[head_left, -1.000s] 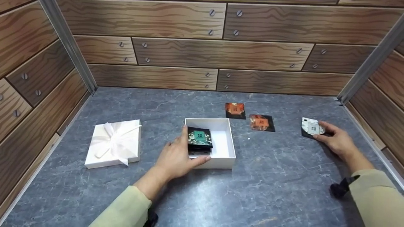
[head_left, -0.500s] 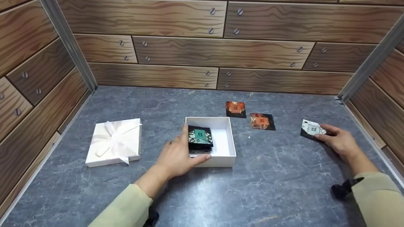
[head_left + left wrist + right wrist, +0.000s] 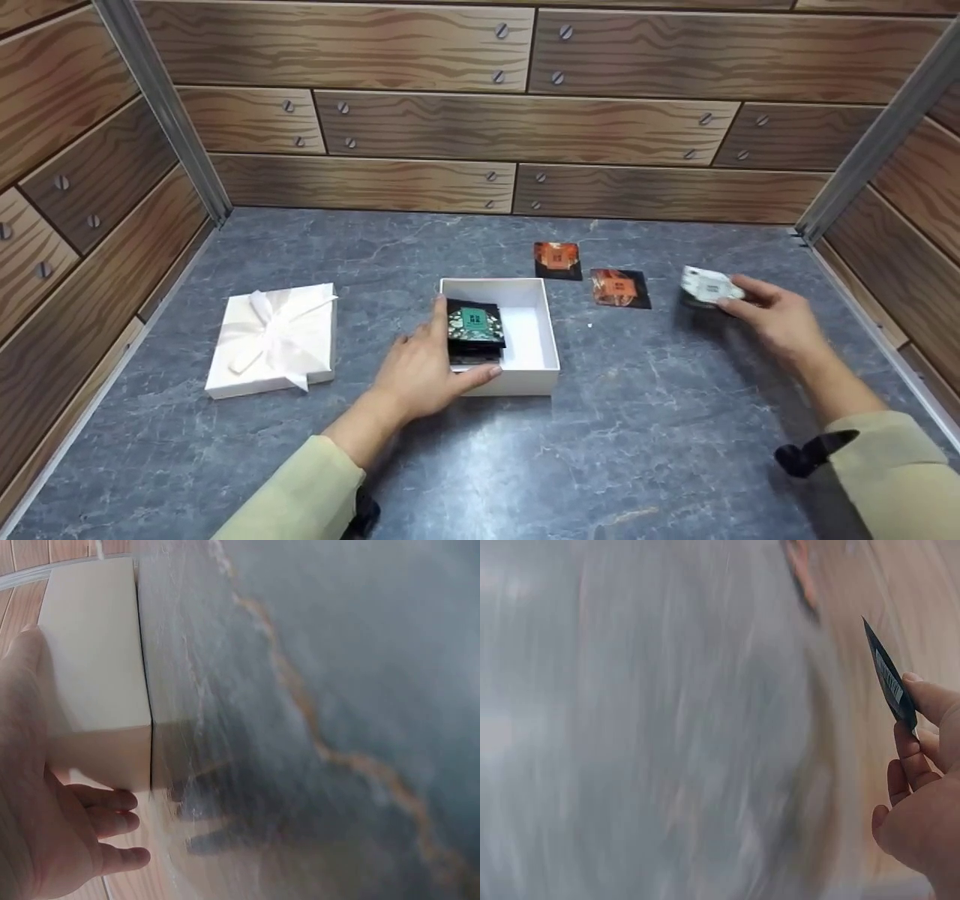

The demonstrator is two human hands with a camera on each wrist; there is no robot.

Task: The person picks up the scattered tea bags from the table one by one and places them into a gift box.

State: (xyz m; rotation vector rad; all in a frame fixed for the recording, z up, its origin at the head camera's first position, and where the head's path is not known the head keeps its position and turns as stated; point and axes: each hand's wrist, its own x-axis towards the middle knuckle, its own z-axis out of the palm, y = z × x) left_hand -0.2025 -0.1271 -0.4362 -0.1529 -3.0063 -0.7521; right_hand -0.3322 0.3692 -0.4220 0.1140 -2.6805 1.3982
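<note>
A white-and-black square sachet [image 3: 709,286] is pinched between the thumb and forefinger of my right hand [image 3: 780,319], lifted off the table. In the right wrist view the sachet [image 3: 891,679] is edge-on, with a barcode on its dark back. My left hand [image 3: 420,371] rests at the near left corner of an open white box [image 3: 536,382], its thumb along the front wall and forefinger along the left wall. In the left wrist view the other fingers [image 3: 112,821] extend past the box [image 3: 97,652]. Inside the box, on the left, lies a stack of dark sachets [image 3: 475,326], green-labelled on top.
Two orange-and-black sachets [image 3: 557,260] lie on the grey marbled table [image 3: 637,420] behind and right of the box. A white lid [image 3: 274,341] with a ribbon bow is at the left. Wood-patterned walls [image 3: 420,127] enclose the back and sides.
My right hand has raised the white-and-black sachet from the table and moved it left, towards the box. My left hand has stayed at the box corner.
</note>
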